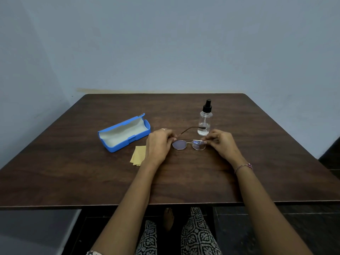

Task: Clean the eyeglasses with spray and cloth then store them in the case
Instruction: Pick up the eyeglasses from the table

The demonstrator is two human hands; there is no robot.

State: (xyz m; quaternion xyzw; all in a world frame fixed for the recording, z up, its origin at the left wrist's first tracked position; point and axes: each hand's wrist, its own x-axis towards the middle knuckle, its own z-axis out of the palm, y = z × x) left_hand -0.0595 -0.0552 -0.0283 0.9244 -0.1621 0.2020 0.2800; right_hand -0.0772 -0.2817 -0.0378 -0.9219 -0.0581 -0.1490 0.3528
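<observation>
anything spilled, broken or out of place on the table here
Nothing stands out. The spray bottle stands upright, the blue case lies open, the yellow cloth lies flat beside it, and the left hand and right hand pinch the eyeglasses by the frame ends.

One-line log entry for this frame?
left hand pinches eyeglasses | right hand pinches eyeglasses | case open, empty | cloth on table | spray bottle upright

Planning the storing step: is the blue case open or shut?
Open: the blue case lies with lid swung back, pale lining showing, nothing inside.
</observation>
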